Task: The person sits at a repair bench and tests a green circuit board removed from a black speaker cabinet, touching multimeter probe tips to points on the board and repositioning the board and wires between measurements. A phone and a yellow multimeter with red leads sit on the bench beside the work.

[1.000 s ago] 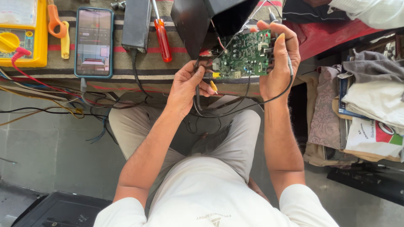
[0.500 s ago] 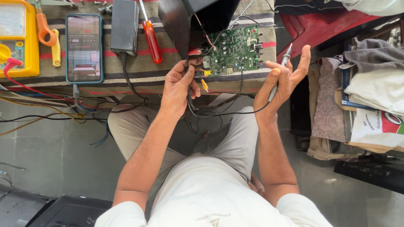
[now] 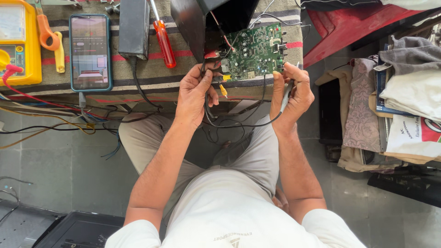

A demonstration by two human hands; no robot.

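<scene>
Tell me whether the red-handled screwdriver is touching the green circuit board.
Apart. The head view shows the red-handled screwdriver lying on the striped cloth, with a dark open casing between it and the green circuit board.

Both bare forearms reach forward from the torso, hands raised side by side.

The left hand point(image 3: 195, 94) is curled, its back to the camera, fingers bent in a pinch at the fingertips. The right hand point(image 3: 294, 94) stands well apart from it, fingers closed loosely, thumb up, wrist bent slightly inward.
</scene>
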